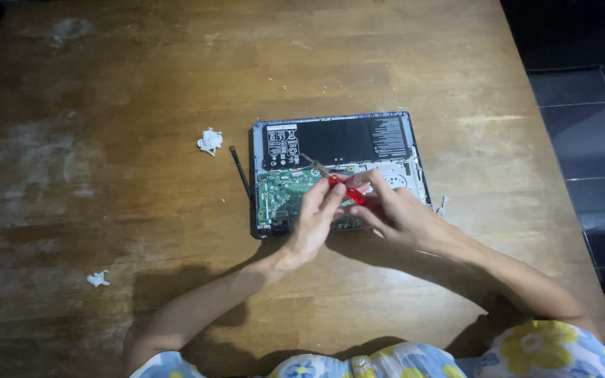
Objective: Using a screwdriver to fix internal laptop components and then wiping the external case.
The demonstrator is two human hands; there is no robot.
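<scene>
Holding a screwdriver (336,181) over the laptop (337,171), both hands meet above its lower half. The left hand (314,220) pinches the red plastic handle with closed fingers; the right hand (393,210) curls around the handle's other end, also closed on it. The thin metal shaft angles up-left from the handle, its tip over the laptop's black battery.

The laptop lies with its base cover off: flat matte black battery across the top half, green circuit board at lower left, pale silvery metal at lower right. Its frame is grey and rectangular with rounded corners.

A slim black stick (241,173) lies just left of the laptop, tilted. A crumpled white wad (210,141) sits further left of the laptop; a smaller wad (97,278) lies well to the lower left. A small pale scrap (442,206) touches the laptop's right edge.

Hands cover the laptop's lower middle; parts there cannot be made out. Whether the tip touches anything is unclear.

The table (141,84) is worn brown wood with pale scuffed patches. Right of the laptop, past the table edge, dark grey floor tiles (582,105) show. Floral fabric (547,350) is cut off at the bottom.
</scene>
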